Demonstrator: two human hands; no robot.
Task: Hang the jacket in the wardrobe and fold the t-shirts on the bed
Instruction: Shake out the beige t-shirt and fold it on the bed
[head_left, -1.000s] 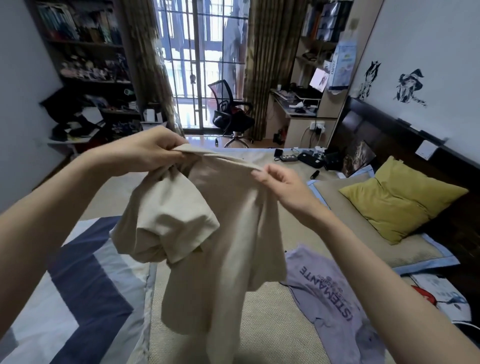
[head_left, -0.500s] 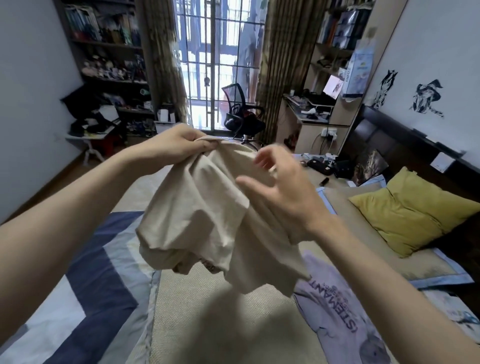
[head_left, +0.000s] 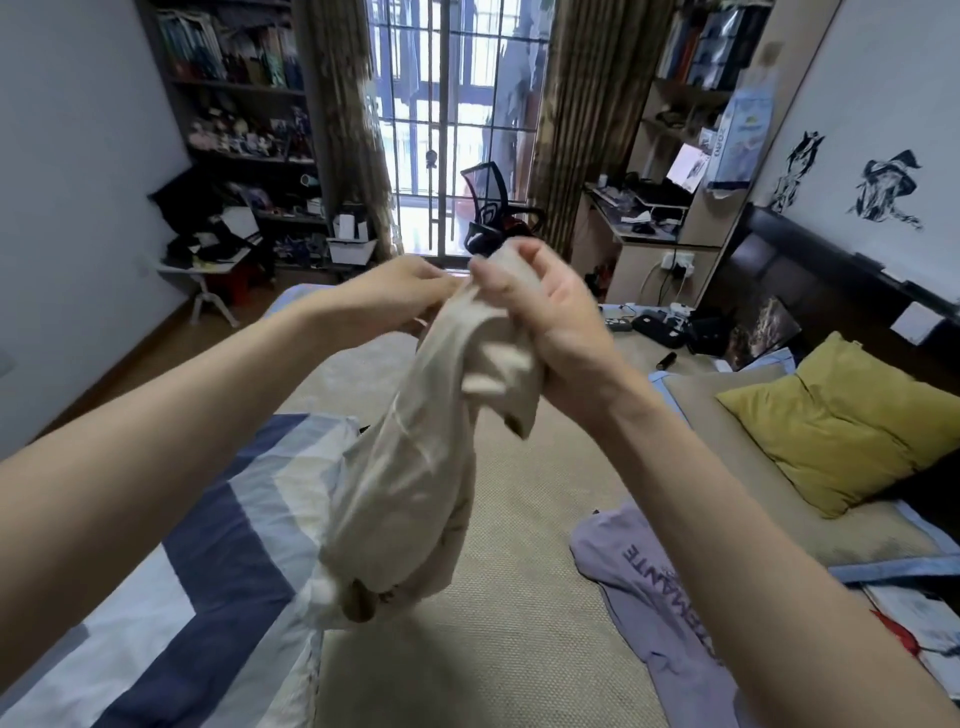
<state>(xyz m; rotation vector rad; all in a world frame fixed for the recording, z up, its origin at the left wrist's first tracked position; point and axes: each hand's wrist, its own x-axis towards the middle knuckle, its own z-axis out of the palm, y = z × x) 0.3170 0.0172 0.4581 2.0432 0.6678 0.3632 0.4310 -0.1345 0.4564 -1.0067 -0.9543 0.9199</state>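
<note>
Beige t-shirt (head_left: 415, 467), spread earlier, now bunched between both hands' grip.

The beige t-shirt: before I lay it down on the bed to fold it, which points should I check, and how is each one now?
1. Both hands grip the beige t-shirt: ok, left hand and right hand pinch its top.
2. Shirt spread flat: not ok, it hangs bunched.
3. Free spot on the woven mat: ok.
4. Lavender t-shirt out of the way: ok, it lies to the right.
5. Shirt right side out: cannot tell.
</note>
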